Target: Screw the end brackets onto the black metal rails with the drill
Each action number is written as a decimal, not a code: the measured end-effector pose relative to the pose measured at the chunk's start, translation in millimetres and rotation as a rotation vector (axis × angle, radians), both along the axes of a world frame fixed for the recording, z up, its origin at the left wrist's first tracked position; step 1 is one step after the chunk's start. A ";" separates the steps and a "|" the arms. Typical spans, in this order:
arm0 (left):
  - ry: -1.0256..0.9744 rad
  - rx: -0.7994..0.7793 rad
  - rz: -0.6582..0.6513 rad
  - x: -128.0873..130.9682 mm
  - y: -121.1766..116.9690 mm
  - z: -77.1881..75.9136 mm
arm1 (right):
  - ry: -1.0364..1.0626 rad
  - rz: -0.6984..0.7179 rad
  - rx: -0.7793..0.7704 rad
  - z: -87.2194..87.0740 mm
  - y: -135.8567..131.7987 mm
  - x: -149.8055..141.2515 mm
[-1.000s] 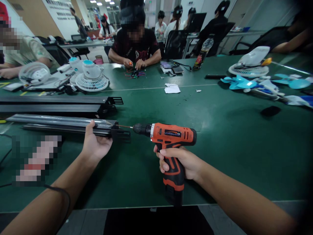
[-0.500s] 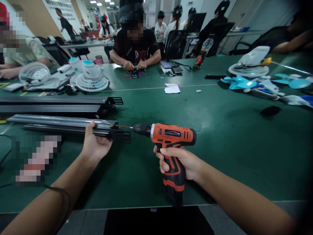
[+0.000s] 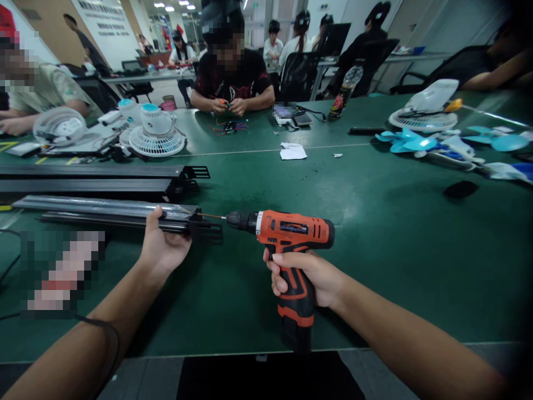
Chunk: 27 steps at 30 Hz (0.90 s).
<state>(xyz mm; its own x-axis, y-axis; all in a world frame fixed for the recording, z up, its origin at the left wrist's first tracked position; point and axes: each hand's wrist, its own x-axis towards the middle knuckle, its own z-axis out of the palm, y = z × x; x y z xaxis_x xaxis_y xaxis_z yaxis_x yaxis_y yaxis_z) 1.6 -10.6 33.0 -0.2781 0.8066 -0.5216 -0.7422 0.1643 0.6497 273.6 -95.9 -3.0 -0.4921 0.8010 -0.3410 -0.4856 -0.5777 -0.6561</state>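
Observation:
My right hand (image 3: 297,272) is wrapped round the grip of an orange and black cordless drill (image 3: 295,229), a finger at its trigger. A long thin bit (image 3: 212,215) runs left from the chuck and meets the end of a long black metal rail (image 3: 104,206). That rail lies lengthwise at the left, with a slotted bracket (image 3: 210,232) at its near end. My left hand (image 3: 166,244) grips the rail close to that end, thumb on top and fingers underneath. The exact spot where the bit's tip touches is too small to make out.
More black rails (image 3: 91,183) lie behind the held one. White fan parts (image 3: 156,139) stand at the back left, blue fan blades (image 3: 408,140) at the right. Paper scraps (image 3: 293,151) and a bottle (image 3: 345,91) are farther back. A co-worker (image 3: 233,75) sits opposite, handling small parts.
My hands, the drill and the rail look the same. Across the table, the co-worker's hands have lifted off the small wired part, and a person walking in the background has moved left.

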 end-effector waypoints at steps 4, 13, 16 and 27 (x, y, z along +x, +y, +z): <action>-0.014 -0.002 0.000 0.7 -1.0 1.5 | 0.010 -0.003 -0.017 1.6 0.0 0.1; 0.008 -0.005 0.004 0.4 -1.0 1.7 | 0.011 0.003 -0.015 0.8 -0.1 0.6; 0.008 0.014 -0.013 -0.1 -0.5 0.2 | 0.016 0.003 -0.021 1.3 -0.6 0.3; -0.005 -0.004 -0.008 1.7 -1.6 4.8 | 0.009 0.005 -0.018 1.4 0.1 0.2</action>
<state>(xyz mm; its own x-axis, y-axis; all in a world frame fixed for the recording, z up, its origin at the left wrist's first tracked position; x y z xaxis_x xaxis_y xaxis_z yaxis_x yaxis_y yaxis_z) 3.4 -12.3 37.8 -0.2691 0.8065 -0.5264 -0.7445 0.1725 0.6449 273.8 -95.9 -1.6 -0.4989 0.7922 -0.3515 -0.4882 -0.5920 -0.6412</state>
